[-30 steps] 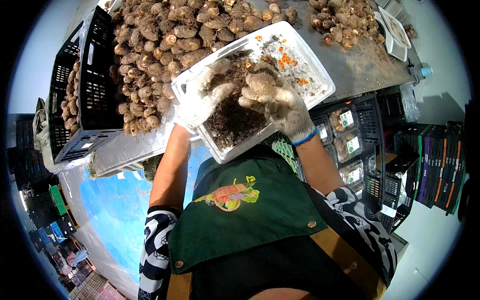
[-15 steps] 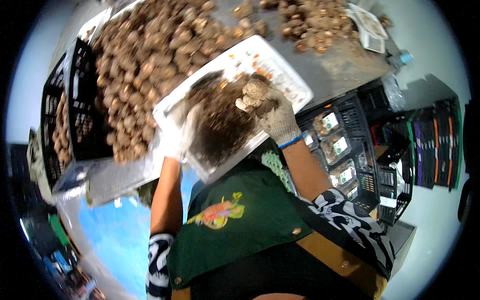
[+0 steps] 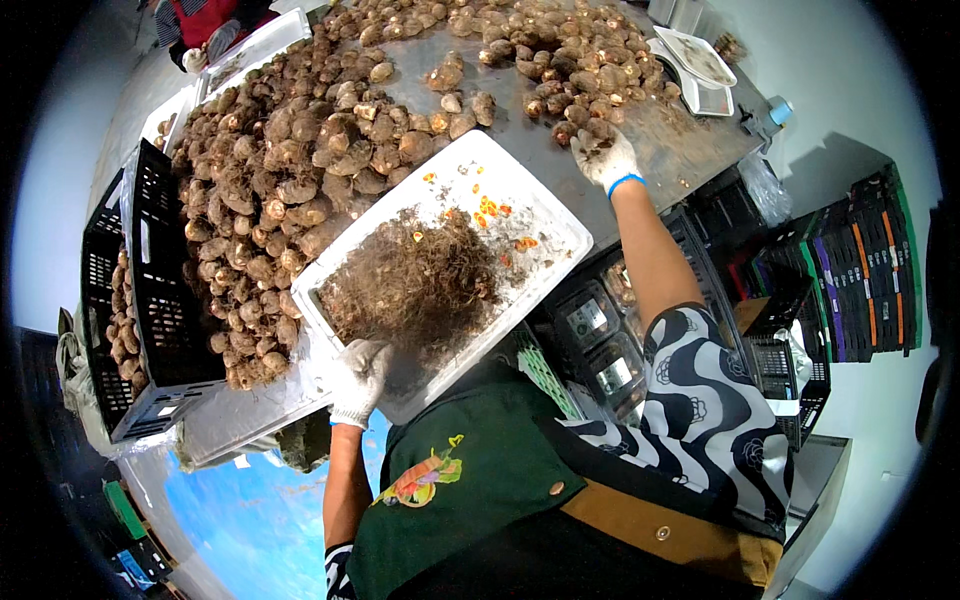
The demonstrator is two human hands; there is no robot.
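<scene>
A white plastic tray (image 3: 560, 215) lies at a slant before me, holding a heap of brown root fibres and dirt (image 3: 420, 275) with small orange scraps (image 3: 488, 207). At its near left rim, my left hand (image 3: 362, 380), in a knitted white glove, has its fingers curled in; what they hold is hidden. My right hand (image 3: 607, 162), gloved with a blue cuff, is stretched beyond the tray to the far right pile of taro corms (image 3: 620, 75). Its fingers are bent around a brown taro (image 3: 597, 140) at that pile's edge.
A large heap of hairy taros (image 3: 290, 180) covers the table's left, beside a black crate (image 3: 165, 270). Packed boxes (image 3: 588, 318) sit in a crate at right below the table. White trays (image 3: 697, 58) stand far right. Another person's gloved hands (image 3: 222, 40) work at far left.
My right hand has gone from over the tray to the far right pile. My left hand has dropped to the tray's near left rim, and the view has shifted slightly.
</scene>
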